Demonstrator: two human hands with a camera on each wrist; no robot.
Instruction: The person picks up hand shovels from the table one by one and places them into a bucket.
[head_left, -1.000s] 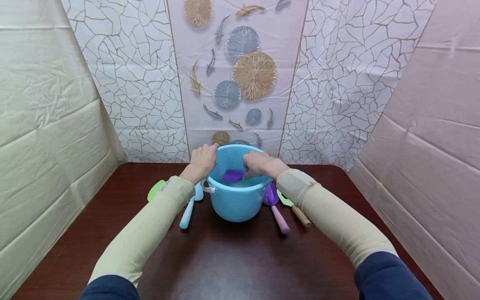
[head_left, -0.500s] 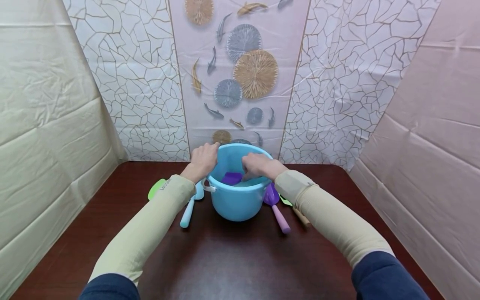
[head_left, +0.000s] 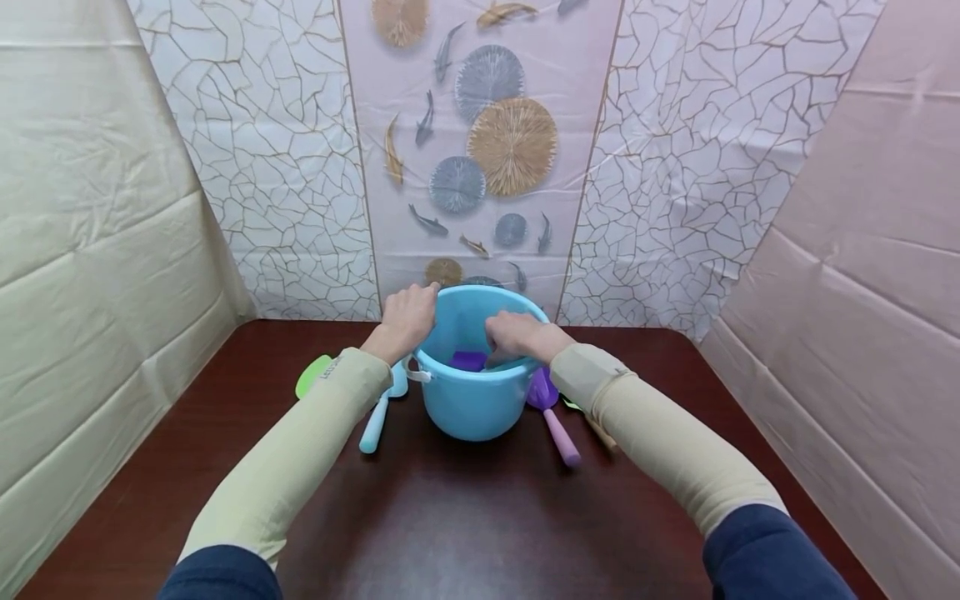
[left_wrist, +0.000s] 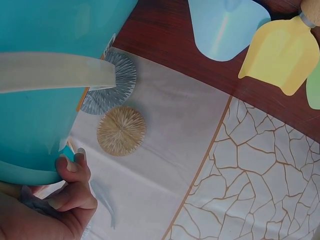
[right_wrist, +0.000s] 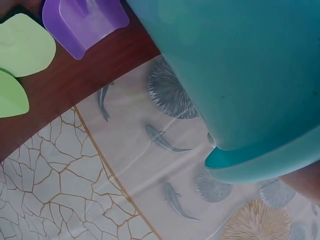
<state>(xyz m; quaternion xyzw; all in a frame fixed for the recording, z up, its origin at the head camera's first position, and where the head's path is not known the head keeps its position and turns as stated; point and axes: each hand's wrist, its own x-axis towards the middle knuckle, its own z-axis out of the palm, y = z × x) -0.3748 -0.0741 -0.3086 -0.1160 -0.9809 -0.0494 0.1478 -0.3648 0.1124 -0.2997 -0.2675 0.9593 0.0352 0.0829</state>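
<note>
A light blue bucket [head_left: 474,408] stands upright at the back of the dark table. My left hand [head_left: 408,315] grips its left rim; in the left wrist view the fingers of my left hand [left_wrist: 62,210] curl at the rim, near the white handle [left_wrist: 55,72]. My right hand [head_left: 516,333] reaches down inside the bucket with fingers curled. Beside those fingers shows a flat purple thing [head_left: 468,360], like a shovel blade; it appears held, though the grip itself is hidden. In the right wrist view the bucket wall [right_wrist: 250,75] covers most of the hand.
Left of the bucket lie a light blue shovel [head_left: 375,425], a green one [head_left: 312,375] and a yellow one [left_wrist: 285,55]. To its right are a purple shovel [head_left: 561,435] with a pink handle and a green, wooden-handled shovel [head_left: 602,435]. A patterned cloth wall [head_left: 480,208] stands behind.
My right hand sinks slightly deeper into the bucket, and the purple thing shifts down with it. My left hand keeps its hold on the rim.
</note>
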